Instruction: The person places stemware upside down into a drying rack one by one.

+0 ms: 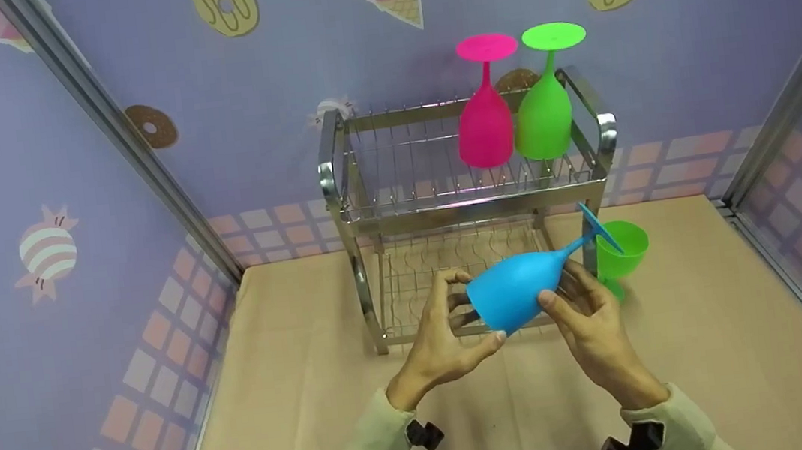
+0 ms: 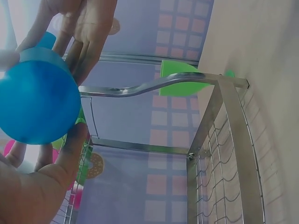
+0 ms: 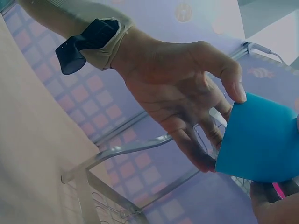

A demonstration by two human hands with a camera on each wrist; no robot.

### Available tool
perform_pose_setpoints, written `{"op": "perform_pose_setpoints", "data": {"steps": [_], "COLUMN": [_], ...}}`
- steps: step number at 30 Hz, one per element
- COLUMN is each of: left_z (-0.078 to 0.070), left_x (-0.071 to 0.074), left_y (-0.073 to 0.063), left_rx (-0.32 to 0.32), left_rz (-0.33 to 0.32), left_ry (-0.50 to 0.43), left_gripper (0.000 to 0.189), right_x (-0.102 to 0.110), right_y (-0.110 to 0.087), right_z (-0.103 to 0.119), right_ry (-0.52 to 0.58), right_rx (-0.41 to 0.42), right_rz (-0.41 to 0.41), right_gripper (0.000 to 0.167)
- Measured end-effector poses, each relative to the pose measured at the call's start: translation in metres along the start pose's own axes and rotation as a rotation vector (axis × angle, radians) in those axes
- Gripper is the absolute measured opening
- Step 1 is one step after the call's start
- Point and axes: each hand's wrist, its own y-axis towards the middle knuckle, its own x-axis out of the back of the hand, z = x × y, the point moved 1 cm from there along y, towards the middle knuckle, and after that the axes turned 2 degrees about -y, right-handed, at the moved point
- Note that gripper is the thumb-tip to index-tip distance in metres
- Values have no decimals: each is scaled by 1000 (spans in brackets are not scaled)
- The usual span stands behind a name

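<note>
A blue plastic goblet (image 1: 518, 289) is held tilted in the air in front of the rack, its mouth toward the lower left and its foot toward the upper right. My left hand (image 1: 435, 342) holds it at the rim, thumb (image 3: 237, 88) on one side and fingers on the other. With my right hand (image 1: 593, 320) I grip the bowl near the stem, thumb on the near side and the other fingers partly hidden behind. In the left wrist view the goblet's round mouth (image 2: 39, 102) faces the camera.
A two-tier metal dish rack (image 1: 475, 213) stands at the back. Upside down on its upper tier, at the right, are a pink goblet (image 1: 486, 128) and a green goblet (image 1: 544, 118). Another green goblet (image 1: 621, 249) stands upright on the table (image 1: 302, 417) beside the rack's right side.
</note>
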Motion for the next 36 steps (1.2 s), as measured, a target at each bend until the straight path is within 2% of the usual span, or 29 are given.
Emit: {"op": "perform_pose_setpoints", "data": {"steps": [6, 9, 12, 18, 21, 29, 36], "left_z": [1, 5, 9, 20, 27, 49, 61], "left_x": [19, 32, 45, 74, 89, 121, 134], "left_y": [0, 0, 0, -2, -6, -18, -27], "left_rx": [-47, -81, -97, -58, -30, -3, 60], "left_rz": [-7, -35, -89, -248, -306, -404, -460], "left_ry": [36, 44, 93, 240, 278, 367, 375], "left_gripper": [81, 79, 76, 66, 63, 58, 54], "right_x": [-2, -4, -6, -14, -20, -41, -66], "right_y": [11, 19, 29, 51, 67, 105, 132], "right_z": [16, 30, 45, 76, 90, 119, 139], "right_ry": [-18, -94, -209, -356, -416, -513, -593], "right_rx": [45, 64, 90, 155, 194, 293, 311], "right_rz": [25, 33, 42, 102, 144, 272, 320], "right_gripper": [67, 65, 65, 65, 66, 68, 65]}}
